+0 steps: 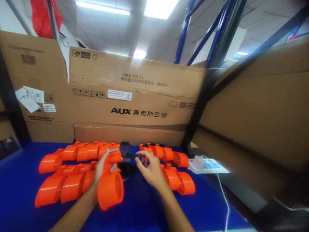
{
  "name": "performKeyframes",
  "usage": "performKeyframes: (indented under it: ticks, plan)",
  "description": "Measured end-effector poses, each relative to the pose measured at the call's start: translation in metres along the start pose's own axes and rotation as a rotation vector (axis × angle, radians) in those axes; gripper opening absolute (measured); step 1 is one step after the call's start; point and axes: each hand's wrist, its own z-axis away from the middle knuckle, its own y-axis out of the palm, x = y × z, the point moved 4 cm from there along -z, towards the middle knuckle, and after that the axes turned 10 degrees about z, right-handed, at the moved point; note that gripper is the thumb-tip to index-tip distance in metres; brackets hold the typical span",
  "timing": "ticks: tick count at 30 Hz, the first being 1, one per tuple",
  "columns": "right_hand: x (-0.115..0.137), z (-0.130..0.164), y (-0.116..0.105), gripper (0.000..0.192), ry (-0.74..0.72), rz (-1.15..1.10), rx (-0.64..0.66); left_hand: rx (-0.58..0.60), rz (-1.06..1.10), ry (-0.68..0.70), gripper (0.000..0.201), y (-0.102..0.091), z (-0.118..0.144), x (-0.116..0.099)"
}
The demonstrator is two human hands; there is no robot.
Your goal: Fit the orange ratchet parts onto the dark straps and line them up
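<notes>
Fingers of the right hand (151, 169) pinch a slim black bar (131, 155), its length pointing left toward the cup-ended orange plastic part (109, 190) left-hand fingers (105, 156) clasp.

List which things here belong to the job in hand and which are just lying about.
Seemingly in the job:
orange part in left hand
black piece in right hand
orange rows alongside

Seemingly just lying about:
cardboard
white cable
</notes>
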Motion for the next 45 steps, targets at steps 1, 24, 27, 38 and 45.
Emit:
performKeyframes:
  ticks: [1, 24, 27, 38, 45]
  plan:
    - [0.001, 0.000, 0.001, 0.018, -0.022, 0.035, 0.031, 0.011, 0.035, 0.005, 0.058, 0.002, 0.002, -0.002]
    - [0.006, -0.001, 0.007, 0.020, -0.045, -0.088, 0.103, -0.068, -0.302, 0.180, 0.043, -0.006, -0.006, 0.020]
    - [0.013, 0.000, 0.009, 0.023, -0.050, -0.224, 0.151, -0.036, -0.356, 0.165, 0.047, -0.001, -0.003, 0.027]
    - [0.002, -0.002, 0.015, 0.025, 0.076, -0.305, 0.096, 0.048, -0.435, 0.183, 0.046, 0.002, 0.002, 0.030]
    - [0.001, -0.004, 0.014, 0.025, 0.112, -0.297, 0.038, 0.033, -0.446, 0.230, 0.046, 0.007, 0.004, 0.026]
